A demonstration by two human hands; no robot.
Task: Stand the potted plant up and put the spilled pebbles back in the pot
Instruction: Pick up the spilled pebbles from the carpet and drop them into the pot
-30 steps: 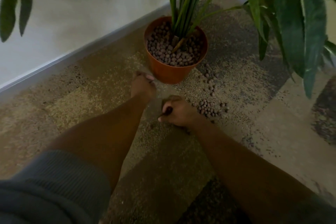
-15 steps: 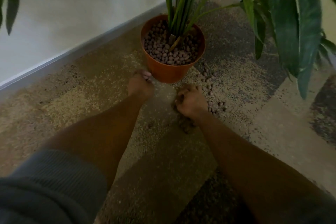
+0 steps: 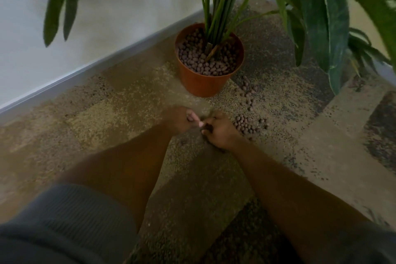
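Pot up, pebbles half gathered

The orange pot stood upright on the carpet near the skirting board, its long axis vertical, mouth up, stems rising straight out of frame. So the step in hand looked like pebble collecting. Both hands met low over the floor just in front of the pot: the right hand was curled nearly closed around what looked like a few dark pebbles, the left hand loosely curled, fingertips touching the right, contents impossible to tell. A cluster of spilled pebbles lay just beside the right hand, a trail running back to the pot's base. Next, probably, a lift over the rim and a release
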